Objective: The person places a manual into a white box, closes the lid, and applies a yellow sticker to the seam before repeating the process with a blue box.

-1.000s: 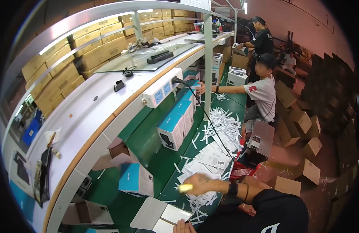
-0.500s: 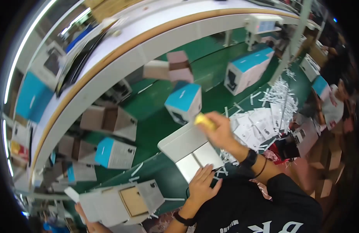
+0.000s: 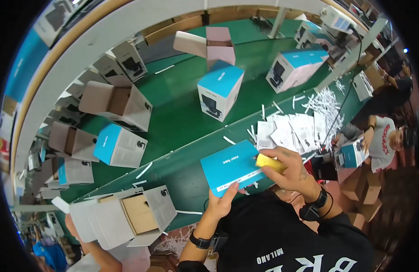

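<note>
A carton (image 3: pixel 230 164) with a blue top is in front of me, its lid closed flat and a white strip along the near edge. My left hand (image 3: pixel 222 204) grips it at the near left edge, thumb on top and other fingers mostly hidden below. My right hand (image 3: pixel 288 171) is closed around a small yellow block (image 3: pixel 269 163), whose exact kind I cannot make out. The block is at the carton's right edge; whether it touches the carton is unclear.
Blue-topped cartons (image 3: pixel 221 93) and opened cartons (image 3: pixel 116 106) stand on the green conveyor. White leaflets (image 3: pixel 288 131) and paper strips (image 3: pixel 326 106) lie to the right. At lower left, another person's hand (image 3: pixel 73 226) is at an open carton (image 3: pixel 162 208). A co-worker (image 3: pixel 381 140) handles a carton on the right.
The carton's raised lid has come down, so its blue top now faces up. My left hand has moved from the white inside to the near edge. My right hand moved right and nearer with the yellow block.
</note>
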`<state>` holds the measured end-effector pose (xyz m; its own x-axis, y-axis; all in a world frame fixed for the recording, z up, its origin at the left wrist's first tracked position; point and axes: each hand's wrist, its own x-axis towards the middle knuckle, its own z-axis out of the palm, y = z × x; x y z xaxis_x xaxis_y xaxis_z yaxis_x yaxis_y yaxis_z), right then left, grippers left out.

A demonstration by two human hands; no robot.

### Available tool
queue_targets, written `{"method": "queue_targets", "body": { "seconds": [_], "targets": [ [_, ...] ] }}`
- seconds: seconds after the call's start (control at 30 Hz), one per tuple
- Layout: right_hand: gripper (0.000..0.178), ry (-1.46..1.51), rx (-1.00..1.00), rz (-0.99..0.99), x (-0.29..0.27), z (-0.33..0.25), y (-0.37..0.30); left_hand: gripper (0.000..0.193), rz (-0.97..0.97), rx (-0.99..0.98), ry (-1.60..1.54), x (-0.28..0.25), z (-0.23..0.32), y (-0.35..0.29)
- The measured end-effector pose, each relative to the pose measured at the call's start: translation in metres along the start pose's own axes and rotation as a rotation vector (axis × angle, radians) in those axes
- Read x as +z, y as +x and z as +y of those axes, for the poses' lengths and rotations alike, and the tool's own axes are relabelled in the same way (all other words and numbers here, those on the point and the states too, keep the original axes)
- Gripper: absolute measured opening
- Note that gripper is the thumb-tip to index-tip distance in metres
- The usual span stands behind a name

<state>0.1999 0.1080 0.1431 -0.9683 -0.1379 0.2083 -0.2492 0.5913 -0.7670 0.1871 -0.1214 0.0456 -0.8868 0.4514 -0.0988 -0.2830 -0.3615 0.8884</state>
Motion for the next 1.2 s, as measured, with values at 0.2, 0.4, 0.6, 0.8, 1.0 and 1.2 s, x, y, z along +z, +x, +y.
{"method": "queue_targets", "body": {
  "seconds": [0.2, 0.4, 0.6, 0.8, 1.0, 1.2],
  "targets": [
    [0.036, -0.133, 0.407, 0.040, 0.010, -0.019, -0.021, 0.029, -0.022, 0.124, -0.022, 0.016, -0.011, 0.012],
    [0.029, 0.024, 0.557, 0.145, 0.034, -0.023, -0.027, 0.028, -0.088, 0.163, 0.041, 0.009, -0.031, 0.024],
    [0.026, 0.145, 0.591, 0.315, 0.055, -0.017, -0.043, 0.030, -0.134, 0.231, 0.077, 0.012, -0.036, 0.037],
    [0.032, 0.169, 0.531, 0.373, 0.056, 0.008, -0.046, 0.032, -0.193, 0.304, 0.172, 0.030, -0.037, 0.057],
    [0.032, 0.574, 0.465, 0.538, 0.087, 0.021, -0.025, 0.037, -0.147, 0.290, 0.246, 0.002, -0.039, 0.053],
    [0.032, -0.146, 0.032, 0.485, 0.067, 0.035, -0.012, 0.041, -0.103, 0.201, 0.236, -0.004, -0.044, 0.038]
  ]
}}
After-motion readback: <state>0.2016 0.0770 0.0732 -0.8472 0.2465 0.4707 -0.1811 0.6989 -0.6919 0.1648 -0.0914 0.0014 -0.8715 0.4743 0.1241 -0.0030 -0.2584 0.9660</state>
